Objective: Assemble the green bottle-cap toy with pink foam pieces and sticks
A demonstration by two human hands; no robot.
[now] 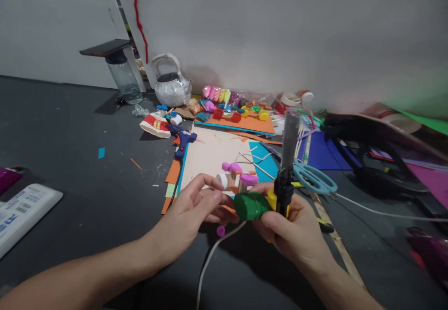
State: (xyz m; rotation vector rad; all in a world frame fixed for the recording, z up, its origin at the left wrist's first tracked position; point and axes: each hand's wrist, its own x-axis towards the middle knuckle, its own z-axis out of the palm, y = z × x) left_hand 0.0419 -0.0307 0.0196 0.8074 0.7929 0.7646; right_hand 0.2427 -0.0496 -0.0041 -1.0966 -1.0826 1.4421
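My right hand point(294, 226) is closed around a yellow and black tool that looks like a utility knife point(284, 184). Its flat grey blade-like strip points upward. A green, rounded cylinder point(250, 206) juts left from the same grip, its ends partly hidden by my fingers. My left hand point(206, 202) is beside the cylinder, fingers loosely bent and apart; whether its fingertips touch the cylinder is hard to see. Just beyond both hands lies a small assembly with pink pieces point(241, 174) and a white cap point(222, 180). A small purple round piece point(220, 231) lies just below my left fingers.
A blue glue gun point(184, 142) lies on the left of the pale board point(217, 149). Blue-handled scissors point(315, 177) are at right. Behind stand a silver kettle point(171, 86) and an orange board point(241, 124) with colourful pieces. A white cord point(206, 263) crosses the dark table point(87, 216).
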